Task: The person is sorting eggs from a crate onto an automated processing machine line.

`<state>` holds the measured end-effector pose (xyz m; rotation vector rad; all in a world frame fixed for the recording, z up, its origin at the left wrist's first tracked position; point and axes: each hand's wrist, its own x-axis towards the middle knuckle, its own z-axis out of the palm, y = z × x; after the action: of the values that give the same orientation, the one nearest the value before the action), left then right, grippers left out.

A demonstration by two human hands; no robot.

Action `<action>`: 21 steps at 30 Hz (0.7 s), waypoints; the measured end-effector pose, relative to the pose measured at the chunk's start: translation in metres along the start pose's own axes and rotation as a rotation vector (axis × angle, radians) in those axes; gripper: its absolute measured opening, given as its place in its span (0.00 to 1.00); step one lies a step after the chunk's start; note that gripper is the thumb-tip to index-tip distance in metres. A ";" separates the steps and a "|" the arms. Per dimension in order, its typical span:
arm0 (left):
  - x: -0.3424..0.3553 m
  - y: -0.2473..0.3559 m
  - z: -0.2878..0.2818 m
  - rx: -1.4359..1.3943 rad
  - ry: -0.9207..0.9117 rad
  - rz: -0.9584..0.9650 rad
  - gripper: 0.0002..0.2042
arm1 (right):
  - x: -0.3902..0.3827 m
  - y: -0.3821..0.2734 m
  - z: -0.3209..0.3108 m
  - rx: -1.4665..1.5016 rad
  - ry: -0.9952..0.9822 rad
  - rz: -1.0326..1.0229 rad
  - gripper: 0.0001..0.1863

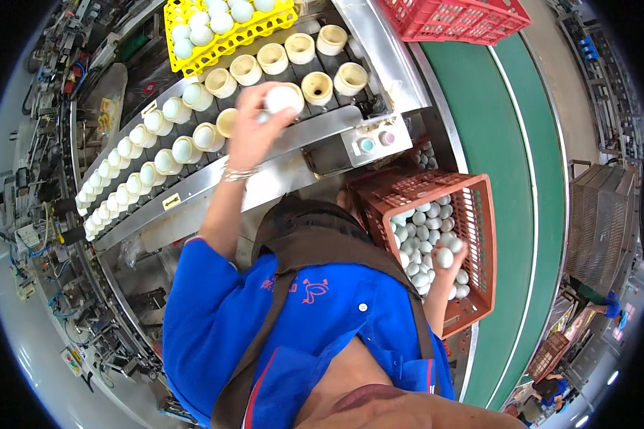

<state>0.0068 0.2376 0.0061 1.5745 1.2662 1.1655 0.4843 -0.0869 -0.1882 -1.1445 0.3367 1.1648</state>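
Over the near row of cream cups, my left hand [252, 127] is closed around a pale egg [284, 98], thumb and fingers curled about it. Another pale shape shows against its palm, partly hidden. Beside this hand stand bare cups, among them one cup [317, 88] with a dark hole in its bottom. Pale eggs [182, 149] sit in the two rows of cups running off to the left. At the right, my right hand [449, 269] grips eggs [444, 257] above a brown-red plastic crate [484, 250] that lies tilted toward me with many eggs inside.
A yellow egg tray [286, 16] with eggs stands beyond the cups. A control box [376, 141] with two round buttons sits at the metal frame's end. A green conveyor belt [504, 214] runs along the right, with a red crate [458, 20] at its far end.
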 end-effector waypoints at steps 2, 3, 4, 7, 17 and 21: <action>0.000 -0.002 -0.050 0.404 0.103 0.049 0.19 | -0.043 -0.021 0.051 0.193 -0.142 0.012 0.28; -0.002 -0.001 -0.070 0.499 0.111 -0.003 0.19 | -0.062 -0.026 0.083 0.150 -0.086 -0.027 0.30; -0.004 -0.011 -0.088 0.606 0.046 -0.016 0.21 | -0.074 -0.030 0.108 0.124 -0.214 -0.045 0.29; -0.009 -0.038 -0.116 0.829 -0.188 0.009 0.22 | -0.096 -0.024 0.196 -0.125 -0.572 -0.156 0.31; 0.050 -0.037 -0.154 -0.442 -0.081 -0.328 0.16 | -0.114 0.195 0.509 -1.691 -0.989 -1.271 0.30; 0.052 -0.051 -0.160 -0.074 -0.006 -0.193 0.17 | -0.098 0.226 0.536 -1.879 -1.076 -1.256 0.22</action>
<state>-0.1566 0.3033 0.0096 1.3682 1.3238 1.0719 0.0770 0.2972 -0.0011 -1.4275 -2.3997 0.4472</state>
